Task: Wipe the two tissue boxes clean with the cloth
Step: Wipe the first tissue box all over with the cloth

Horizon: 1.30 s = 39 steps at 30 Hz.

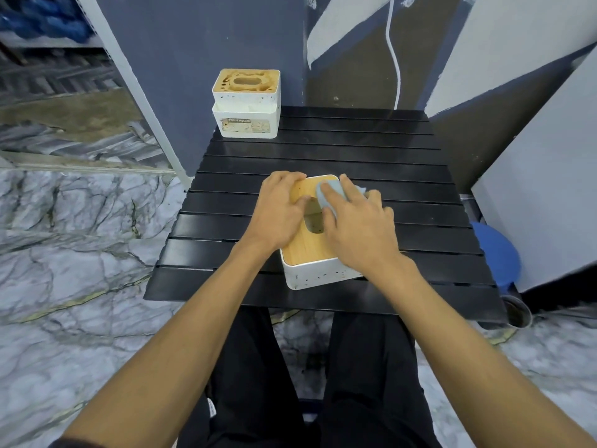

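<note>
Your workspace is the black slatted table (355,150), and both boxes sit on it so that you can work on one while the other waits out of the way. The far tissue holder (246,105) stands at the back left corner, well apart from your hands. Its wooden top and white front look blotched and stained, so I'd judge it is not yet wiped.

The near tissue box (318,274) lies at the front of the table, close to its edge, with the wooden lid facing up and the oval slot partly showing between your hands. Keeping it this close lets you bear down on it without stretching.

Your left hand (277,208) is there to anchor it. The fingers curl over the far left edge of the lid and the thumb lies on the wood beside the slot, which should stop the box skating on the smooth slats as you rub.

Your right hand (358,227) does the cleaning, with its fingers spread and laid flat on top of the cloth. The pale blue cloth (326,193) is bunched under those fingers on the far right part of the lid (a corner of it peeks out past your hand). The white side wall facing you shows specks, so it probably needs a pass too.
</note>
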Available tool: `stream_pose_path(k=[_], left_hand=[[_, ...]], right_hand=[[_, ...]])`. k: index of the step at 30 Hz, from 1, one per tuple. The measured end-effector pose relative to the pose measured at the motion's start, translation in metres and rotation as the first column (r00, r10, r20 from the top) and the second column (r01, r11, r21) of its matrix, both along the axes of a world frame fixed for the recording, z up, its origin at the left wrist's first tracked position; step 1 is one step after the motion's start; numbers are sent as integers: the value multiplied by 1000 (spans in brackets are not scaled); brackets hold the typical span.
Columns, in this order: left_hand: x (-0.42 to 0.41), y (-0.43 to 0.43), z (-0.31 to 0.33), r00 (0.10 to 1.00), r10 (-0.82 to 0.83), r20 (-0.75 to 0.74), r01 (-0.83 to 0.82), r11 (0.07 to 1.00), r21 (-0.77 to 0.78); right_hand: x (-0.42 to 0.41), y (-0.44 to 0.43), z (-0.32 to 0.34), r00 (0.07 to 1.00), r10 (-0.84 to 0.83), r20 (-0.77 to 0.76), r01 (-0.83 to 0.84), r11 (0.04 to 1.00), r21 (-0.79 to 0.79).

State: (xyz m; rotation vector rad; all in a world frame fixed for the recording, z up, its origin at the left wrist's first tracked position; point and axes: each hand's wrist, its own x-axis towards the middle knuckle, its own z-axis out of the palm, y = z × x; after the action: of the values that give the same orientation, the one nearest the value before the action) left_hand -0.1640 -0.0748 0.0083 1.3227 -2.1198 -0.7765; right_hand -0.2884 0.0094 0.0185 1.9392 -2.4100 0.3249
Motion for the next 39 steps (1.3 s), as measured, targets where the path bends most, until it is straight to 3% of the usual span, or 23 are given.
stream_pose_path(k=[5,13,20,30,36,39], left_hand=[[0,0,1,1000,-19,-9,20,1000,23],[1,-2,0,999,-46,-11,46,999,23],[1,-3,-2,999,-42,-28,43,999,27],[1,-7,-3,999,-21,-40,22,1000,21],[0,-8,-4,999,-49,-21,49,998,35],[0,-8,-3,997,-79,0,79,996,36]], right_hand=[[6,44,-3,1000,14,-28,-15,999,-51],[-2,-18,1,999,-35,13,35,999,31],[6,45,-6,1000,-4,-26,2,997,-72],[4,-12,0,997,-55,62,55,998,9],[12,35,-5,999,-37,2,37,998,-48],[11,20,-3,997,-75,-31,74,997,-27]])
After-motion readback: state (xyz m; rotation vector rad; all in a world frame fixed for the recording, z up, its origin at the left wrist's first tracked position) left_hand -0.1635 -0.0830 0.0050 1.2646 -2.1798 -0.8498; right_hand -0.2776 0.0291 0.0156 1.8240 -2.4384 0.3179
